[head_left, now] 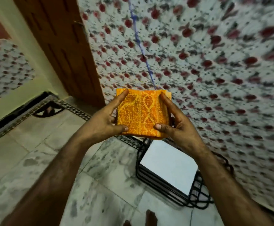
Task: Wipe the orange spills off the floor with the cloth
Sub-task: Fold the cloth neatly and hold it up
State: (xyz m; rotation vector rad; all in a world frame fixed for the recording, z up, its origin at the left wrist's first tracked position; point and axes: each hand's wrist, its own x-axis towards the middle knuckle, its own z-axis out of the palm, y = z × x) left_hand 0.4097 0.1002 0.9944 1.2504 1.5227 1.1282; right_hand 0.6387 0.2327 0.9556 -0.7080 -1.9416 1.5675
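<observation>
Head view shows a folded orange cloth (142, 112) held up in front of a flowered curtain, well above the marbled floor (100, 176). No orange spill is visible on the tiles in view. Keeping the fold flat and thick would likely give a firm wiping pad before lowering it. The left hand (103, 121) and right hand (178, 124) each pinch an opposite edge, thumbs on the near face, fingers curled behind.

Pale mottled tiled floor (100, 185), black wire rack (196, 201) standing on it
</observation>
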